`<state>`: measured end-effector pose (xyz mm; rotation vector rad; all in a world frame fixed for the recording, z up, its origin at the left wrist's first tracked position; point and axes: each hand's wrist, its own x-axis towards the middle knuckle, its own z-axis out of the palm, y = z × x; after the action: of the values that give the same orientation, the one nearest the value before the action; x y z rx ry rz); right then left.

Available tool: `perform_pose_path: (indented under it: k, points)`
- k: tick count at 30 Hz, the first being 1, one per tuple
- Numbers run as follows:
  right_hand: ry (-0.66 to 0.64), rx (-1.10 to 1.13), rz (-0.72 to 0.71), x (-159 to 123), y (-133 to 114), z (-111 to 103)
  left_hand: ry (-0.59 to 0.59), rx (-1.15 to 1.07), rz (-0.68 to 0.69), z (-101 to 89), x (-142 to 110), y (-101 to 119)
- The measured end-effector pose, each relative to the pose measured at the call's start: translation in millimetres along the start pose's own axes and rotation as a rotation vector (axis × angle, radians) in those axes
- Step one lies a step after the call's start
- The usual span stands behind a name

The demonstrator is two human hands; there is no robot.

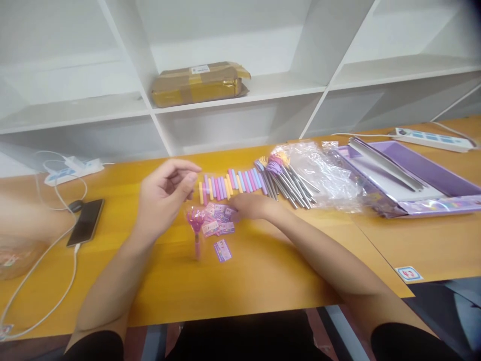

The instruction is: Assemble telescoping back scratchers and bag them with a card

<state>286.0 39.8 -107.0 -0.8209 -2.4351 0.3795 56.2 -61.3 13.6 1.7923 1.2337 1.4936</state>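
My left hand (163, 193) hovers over the table, left of the row of sticks, its fingers loosely bent and thumb apart from them; I see nothing in it. My right hand (251, 205) is low at the right edge of a pile of small pink and purple cards (218, 220), its fingertips blurred and hidden. Pink, blue, purple and yellow sticks (233, 184) lie side by side behind the hands. Between my forearms are a pink whisk-like piece in clear wrap (196, 220) and a single card (223, 250). Metal rods with coloured heads (289, 183) lie right of the sticks.
Clear plastic bags (319, 170) lie beside a purple box (417, 178) at the right. A phone (85, 223) with a white cable is at the left. Power strips (75, 170) stand at the back; a taped carton (199, 85) sits on the shelf.
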Motion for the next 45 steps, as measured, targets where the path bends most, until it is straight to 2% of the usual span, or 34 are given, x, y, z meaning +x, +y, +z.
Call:
perform_pose_path:
  k: [3,6,7,9,11,13,15,18,21,25,30,36,40,45]
  points:
    - [-0.212,0.003,-0.031,2.9,-13.4,-29.6,0.016,-0.047,-0.01,-1.1,-0.5,1.8]
    - [-0.255,-0.017,-0.002,1.8,-42.7,-75.8,0.016,-0.064,-0.014,-3.2,-1.7,3.5]
    - [-0.223,-0.018,0.003,0.4,-55.2,-91.1,0.017,-0.066,-0.019,-4.2,-2.2,4.1]
    - [-0.028,0.078,-0.032,-3.0,-81.0,-115.5,0.019,-0.074,-0.029,-6.0,-3.2,5.5]
    - [0.157,0.194,-0.059,-5.2,-104.3,-127.5,0.015,-0.091,-0.038,-7.4,-4.2,7.8]
    - [0.296,0.292,-0.068,-4.0,-120.9,-126.3,0.007,-0.109,-0.048,-8.2,-5.1,11.1]
    - [0.381,0.345,-0.077,1.0,-129.4,-116.7,-0.007,-0.133,-0.065,-8.7,-5.8,14.5]
    - [0.44,0.329,-0.094,10.6,-130.3,-100.2,-0.037,-0.191,-0.111,-10.2,-6.8,16.4]
    - [0.468,0.257,-0.102,15.3,-125.9,-92.7,-0.086,-0.262,-0.163,-12.8,-7.1,13.2]
    - [0.434,0.178,-0.156,14.0,-124.2,-93.7,-0.149,-0.353,-0.219,-15.9,-5.3,9.6]
    - [0.412,0.138,-0.163,10.6,-127.9,-93.3,-0.172,-0.431,-0.294,-15.9,-2.8,15.3]
    - [0.386,0.026,-0.28,2.4,-127.5,-88.3,-0.197,-0.469,-0.343,-14.9,-4.6,21.6]
    - [0.33,-0.003,-0.259,0.3,-131.6,-84.7,-0.192,-0.446,-0.328,-14.5,-6.3,22.4]
    - [0.301,-0.021,-0.149,4.5,-142.0,-83.3,-0.175,-0.456,-0.327,-15.6,-8.8,22.4]
